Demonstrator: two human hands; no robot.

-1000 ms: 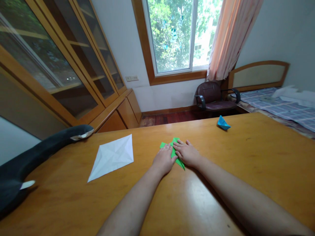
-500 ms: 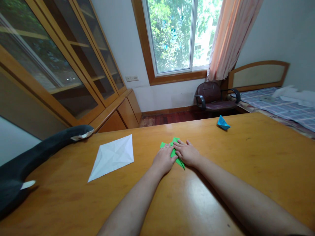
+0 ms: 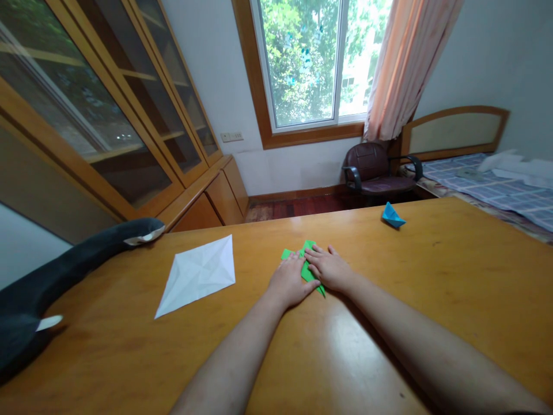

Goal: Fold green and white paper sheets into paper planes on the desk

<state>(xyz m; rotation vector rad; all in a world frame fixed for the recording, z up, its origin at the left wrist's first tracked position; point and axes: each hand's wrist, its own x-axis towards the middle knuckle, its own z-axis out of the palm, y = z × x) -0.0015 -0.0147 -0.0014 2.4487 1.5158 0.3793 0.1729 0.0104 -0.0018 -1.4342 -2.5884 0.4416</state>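
Two bare forearms, no sleeves in view. Left hand (image 3: 290, 283), right hand (image 3: 330, 270): no rings, watch, gloves.

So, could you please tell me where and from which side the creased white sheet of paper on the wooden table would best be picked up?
Probably by the pointed corner nearest the camera on the creased white sheet of paper, coming from the near left. It lies flat on the wooden table, so a narrow tip likely lifts easiest. Both hands press the green folded paper: left hand, right hand.
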